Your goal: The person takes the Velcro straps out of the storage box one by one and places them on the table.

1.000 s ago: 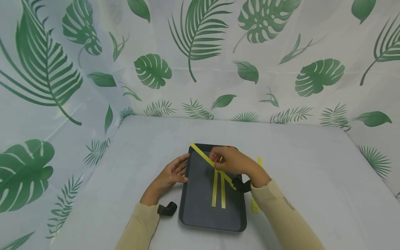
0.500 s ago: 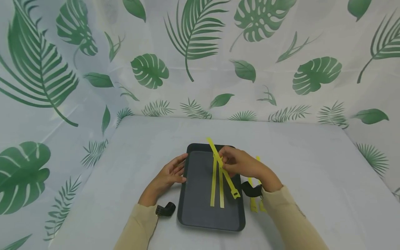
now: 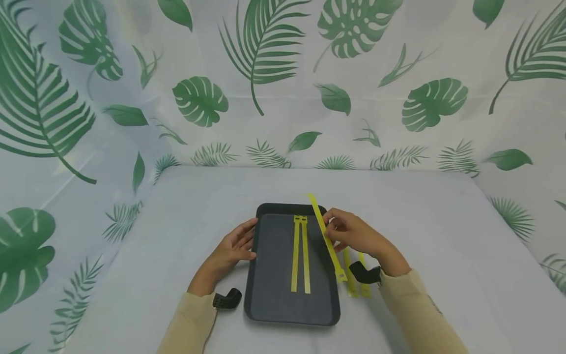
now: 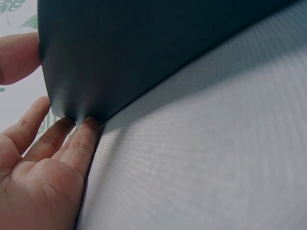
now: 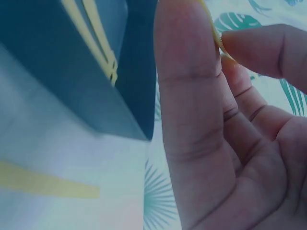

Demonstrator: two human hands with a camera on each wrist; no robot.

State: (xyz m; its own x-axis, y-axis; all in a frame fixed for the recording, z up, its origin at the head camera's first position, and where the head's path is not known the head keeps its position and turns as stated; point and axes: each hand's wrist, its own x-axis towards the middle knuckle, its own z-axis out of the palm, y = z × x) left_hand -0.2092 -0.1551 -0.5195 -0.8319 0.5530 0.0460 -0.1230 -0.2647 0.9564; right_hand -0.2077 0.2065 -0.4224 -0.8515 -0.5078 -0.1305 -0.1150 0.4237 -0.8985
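Observation:
My left hand (image 3: 232, 249) rests its spread fingers against the left side of the dark grey tray (image 3: 271, 275); in the left wrist view the fingertips touch the tray's outer wall. Between thumb and index finger, my right hand (image 3: 355, 236) pinches a yellow cable tie (image 3: 317, 214) with a slotted head. That tie slants over the tray's right rim, its head end toward me. Two more yellow ties (image 3: 305, 260) lie side by side in the tray, slotted heads at the far end. The right wrist view shows the pinching thumb and fingers (image 5: 192, 96) close up.
On the white table (image 3: 420, 221), right of the tray, lie two further yellow ties (image 3: 351, 285), partly covered by the right hand and its black wrist camera (image 3: 364, 273). A leaf-patterned cloth wall (image 3: 283, 123) stands behind and at the sides.
The right hand has moved right with the pinched tie, from over the tray's middle to its right rim, and the tie has turned steeper. The left hand stays at the tray's side.

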